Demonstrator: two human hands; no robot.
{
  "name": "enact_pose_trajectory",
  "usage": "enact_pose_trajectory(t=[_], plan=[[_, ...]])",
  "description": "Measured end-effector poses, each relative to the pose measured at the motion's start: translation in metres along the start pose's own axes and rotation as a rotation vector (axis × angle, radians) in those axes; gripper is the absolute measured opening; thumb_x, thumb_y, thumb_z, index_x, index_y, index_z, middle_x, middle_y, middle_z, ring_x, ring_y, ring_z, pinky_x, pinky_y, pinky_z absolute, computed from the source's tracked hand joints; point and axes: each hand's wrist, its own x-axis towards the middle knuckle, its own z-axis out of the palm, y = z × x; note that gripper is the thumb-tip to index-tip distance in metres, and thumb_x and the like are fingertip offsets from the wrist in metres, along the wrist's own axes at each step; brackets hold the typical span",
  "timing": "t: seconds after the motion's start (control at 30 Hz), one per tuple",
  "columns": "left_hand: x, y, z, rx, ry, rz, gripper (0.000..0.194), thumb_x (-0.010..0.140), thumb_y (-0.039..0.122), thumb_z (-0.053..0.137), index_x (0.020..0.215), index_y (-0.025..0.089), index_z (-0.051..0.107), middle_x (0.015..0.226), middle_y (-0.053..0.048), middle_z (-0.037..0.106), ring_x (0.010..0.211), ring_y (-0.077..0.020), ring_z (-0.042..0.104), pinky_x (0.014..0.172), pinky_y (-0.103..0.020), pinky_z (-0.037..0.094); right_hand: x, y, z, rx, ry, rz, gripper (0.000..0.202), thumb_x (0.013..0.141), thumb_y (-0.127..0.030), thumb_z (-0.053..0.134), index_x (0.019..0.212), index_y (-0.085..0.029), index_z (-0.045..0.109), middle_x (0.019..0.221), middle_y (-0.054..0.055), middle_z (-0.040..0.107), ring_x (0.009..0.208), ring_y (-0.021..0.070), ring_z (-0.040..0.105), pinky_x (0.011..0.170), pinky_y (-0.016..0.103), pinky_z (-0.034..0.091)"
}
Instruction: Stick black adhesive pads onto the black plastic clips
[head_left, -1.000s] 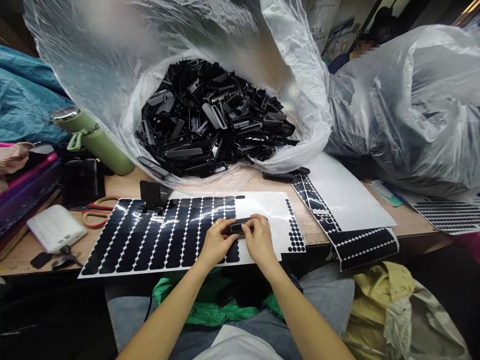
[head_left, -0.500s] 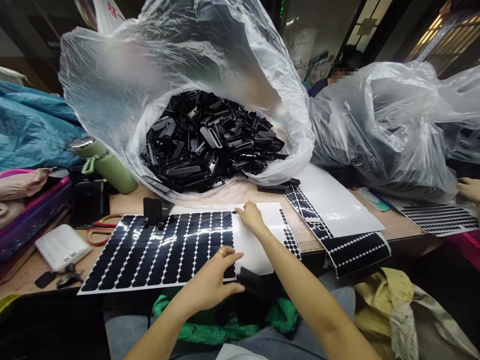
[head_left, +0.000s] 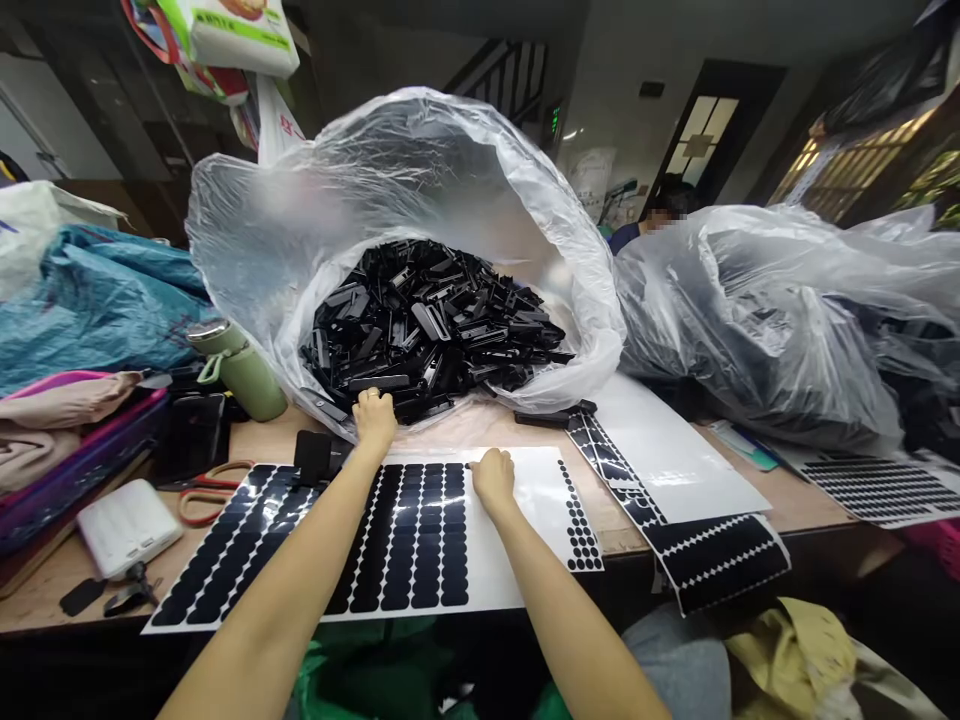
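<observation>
Head view: the table (head_left: 259, 440) is spanning the middle; all entries below are coming from this one camera.
Left hand (head_left: 375, 418): is resting at the near lip of the clear plastic bag (head_left: 592, 345), knuckles up, fingers bending forward and down; fingertips are hiding, so cannot tell whether they are spreading or pinching.
Long black part (head_left: 366, 383): is lying at the near edge of the pile of black parts (head_left: 465, 325), inside the bag mouth.
Part vs. left hand: the part is lying just beyond the fingers, its long axis running roughly left to right, crosswise to the forearm; the left hand is sitting nearer, the right farther off to the right. Contact: unclear.
Right hand (head_left: 495, 475): is lying low over the sticker sheet (head_left: 487, 570), fingers curling at the upper end of the last column of black stickers (head_left: 427, 545); whether they are pinching a sticker, cannot tell.
Standing black piece (head_left: 311, 457): is sitting on the sheet's upper edge, left of the left wrist.
Scissors (head_left: 206, 495): are lying left of the sheet, beside the white power bank (head_left: 127, 528).
</observation>
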Motion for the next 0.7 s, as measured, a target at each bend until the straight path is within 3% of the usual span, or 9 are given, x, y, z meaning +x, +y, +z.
enact_pose_trajectory(t=[0.13, 0.3, 0.37, 0.47, 0.6, 0.7], plan=[[-0.024, 0.005, -0.013, -0.070, -0.015, 0.051, 0.016, 0.080, 0.015, 0.039, 0.089, 0.017, 0.052, 0.093, -0.011, 0.058, 0.093, -0.0236, 0.053, 0.079, -0.035, 0.039, 0.000, 0.003, 0.000, 0.032, -0.019, 0.006, 0.010, 0.071, -0.014, 0.052, 0.078, -0.012, 0.060, 0.092, 0.024, 0.060, 0.087, 0.0324, 0.059, 0.070, 0.039, 0.042], [-0.109, 0.011, -0.014, -0.298, -0.168, 0.069, 0.023, 0.078, 0.016, 0.042, 0.102, 0.018, 0.043, 0.084, -0.006, 0.058, 0.076, -0.0205, 0.059, 0.070, -0.033, 0.045, -0.002, 0.010, -0.005, 0.118, -0.039, -0.026, 0.012, 0.075, -0.015, 0.046, 0.075, -0.015, 0.058, 0.088, 0.019, 0.061, 0.085, 0.0281, 0.058, 0.073, 0.036, 0.040], [-0.144, 0.010, -0.011, -0.299, -0.127, 0.087, 0.025, 0.075, 0.016, 0.046, 0.100, 0.017, 0.044, 0.092, -0.010, 0.056, 0.086, -0.0237, 0.057, 0.074, -0.037, 0.045, -0.003, 0.012, -0.008, 0.159, -0.046, -0.022, 0.013, 0.076, -0.017, 0.045, 0.074, -0.016, 0.057, 0.088, 0.017, 0.061, 0.086, 0.0268, 0.057, 0.074, 0.034, 0.040], [-0.181, 0.005, -0.012, -0.339, -0.012, 0.269, 0.019, 0.075, 0.012, 0.045, 0.093, 0.017, 0.048, 0.110, -0.014, 0.051, 0.108, -0.0258, 0.048, 0.087, -0.040, 0.040, -0.002, 0.014, -0.009, 0.226, -0.065, 0.003, 0.011, 0.075, -0.019, 0.045, 0.071, -0.017, 0.055, 0.085, 0.014, 0.061, 0.086, 0.0248, 0.056, 0.075, 0.032, 0.039], [-0.197, 0.002, -0.021, -0.349, -0.071, 0.451, 0.013, 0.078, 0.018, 0.049, 0.089, 0.018, 0.057, 0.115, -0.012, 0.054, 0.113, -0.0278, 0.044, 0.094, -0.045, 0.034, 0.003, 0.016, -0.012, 0.337, -0.117, 0.048, 0.009, 0.072, -0.021, 0.047, 0.066, -0.017, 0.052, 0.079, 0.011, 0.061, 0.080, 0.0221, 0.056, 0.073, 0.031, 0.039], [-0.194, 0.005, -0.029, -0.455, -0.157, 0.301, 0.011, 0.076, 0.027, 0.054, 0.076, 0.017, 0.060, 0.116, -0.012, 0.056, 0.116, -0.0313, 0.042, 0.097, -0.048, 0.029, 0.000, 0.015, -0.023, 0.442, -0.177, 0.068, 0.012, 0.072, -0.026, 0.046, 0.065, -0.017, 0.051, 0.072, 0.007, 0.059, 0.070, 0.0186, 0.055, 0.066, 0.030, 0.040]])
